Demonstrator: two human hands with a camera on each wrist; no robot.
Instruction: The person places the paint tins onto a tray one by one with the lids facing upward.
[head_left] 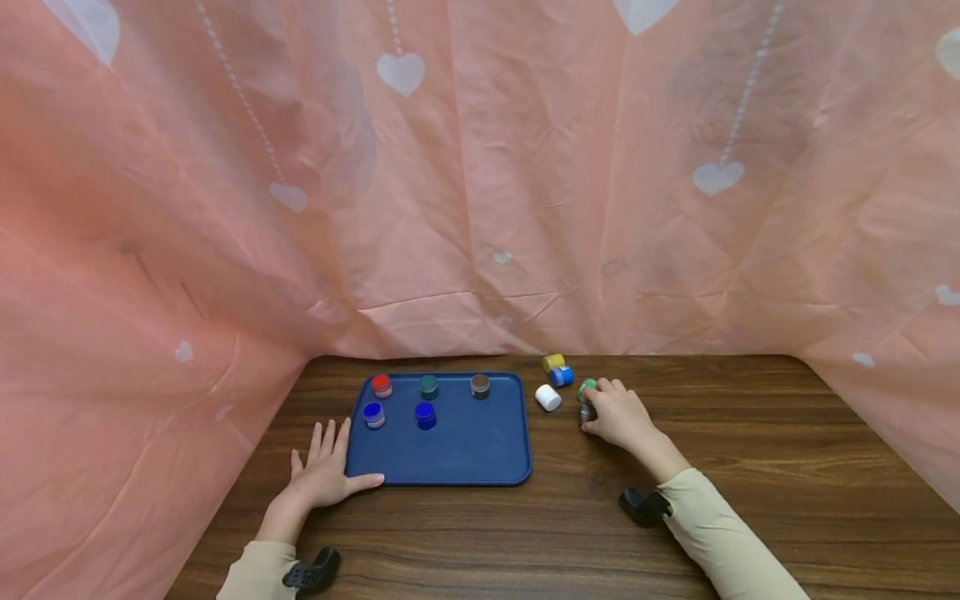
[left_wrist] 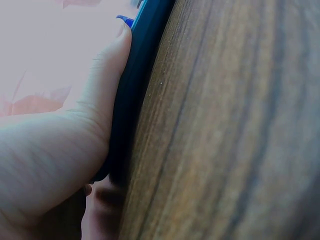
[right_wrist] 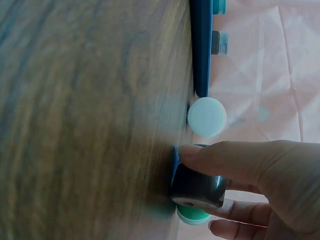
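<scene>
My right hand (head_left: pixel 621 414) grips a small black paint jar (right_wrist: pixel 197 184) between thumb and fingers, low over the wooden table. Right beside it, partly covered by the fingers, lies a green paint jar (head_left: pixel 587 388). A white jar (head_left: pixel 548 397) lies on its side to the left, with a blue jar (head_left: pixel 561 377) and a yellow jar (head_left: pixel 553 362) behind it. My left hand (head_left: pixel 321 477) is spread at the near left corner of the blue tray (head_left: pixel 465 458), its thumb along the front rim. In the left wrist view that thumb (left_wrist: pixel 107 65) presses against the tray's side.
Several jars stand upright on the tray: a red one (head_left: pixel 382 386), a dark green one (head_left: pixel 428 387) and a brown one (head_left: pixel 480 386) at the back, two blue ones (head_left: pixel 425 415) in front. A pink curtain (head_left: pixel 480 208) hangs behind the table's far edge and along both sides.
</scene>
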